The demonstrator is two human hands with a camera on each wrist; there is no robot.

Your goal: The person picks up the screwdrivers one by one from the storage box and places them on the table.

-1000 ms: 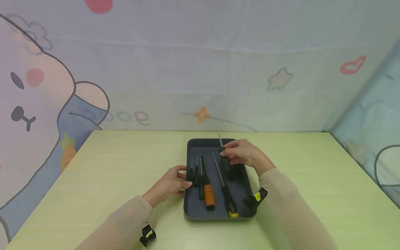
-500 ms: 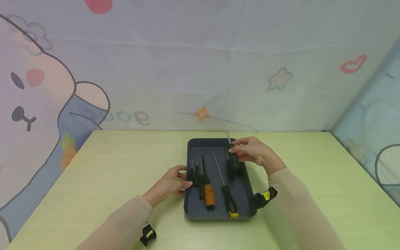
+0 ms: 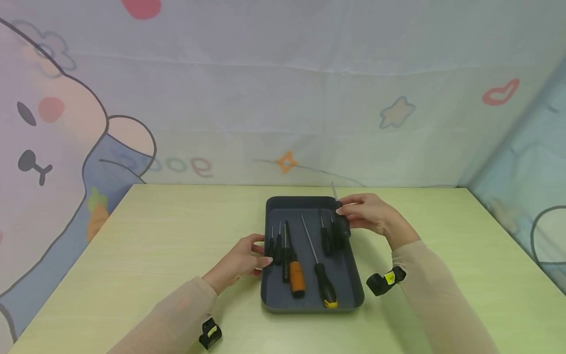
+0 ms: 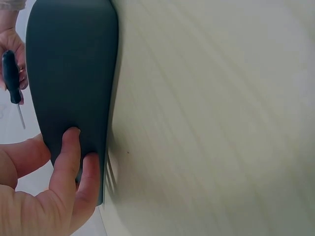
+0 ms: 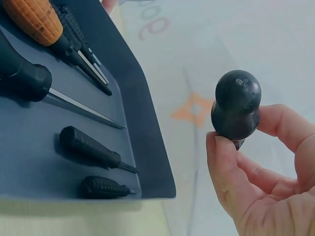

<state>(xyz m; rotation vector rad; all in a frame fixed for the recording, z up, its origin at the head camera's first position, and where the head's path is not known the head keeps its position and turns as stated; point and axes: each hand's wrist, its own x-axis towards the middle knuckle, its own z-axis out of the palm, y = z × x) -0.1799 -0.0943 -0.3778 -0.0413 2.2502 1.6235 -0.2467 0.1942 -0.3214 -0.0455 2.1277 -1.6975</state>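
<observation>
So we've got a pale fabric backdrop [image 3: 265, 108] with cartoon prints standing at 12 o'clock, and a light wood-look tabletop [image 3: 199, 221] running from there down towards us. On it sits one dark grey tray [image 3: 296, 209], flat, longer from 12 to 6 than it is wide.

Two hands are on the job. The left hand [image 3: 243, 256] is at the tray's 9 o'clock with a narrow grip on the wall: thumb at the rim, fingers against the outside. The right hand [image 3: 373, 215], out at 2 o'clock, has its grip pinched on a fat-handled black screwdriver [image 3: 342, 227]. That one's held up off the tray floor between 1 and 2 o'clock, shaft roughly to 12. From the head view it overlaps the tray's rim; we can't tell how high it is.

Now what's inside, longest first. A black screwdriver with a yellow end [image 3: 325, 282] has its handle at 5 o'clock. An orange-handled one [image 3: 297, 279] sits at 7, touching or nearly touching a slim black driver [image 3: 285, 269]. Between 1 and 2 we spot a short black driver [image 5: 91, 146] and its knobbly neighbour [image 5: 105, 188]. Two tiny drivers [image 3: 278, 251] line up at 9.
</observation>
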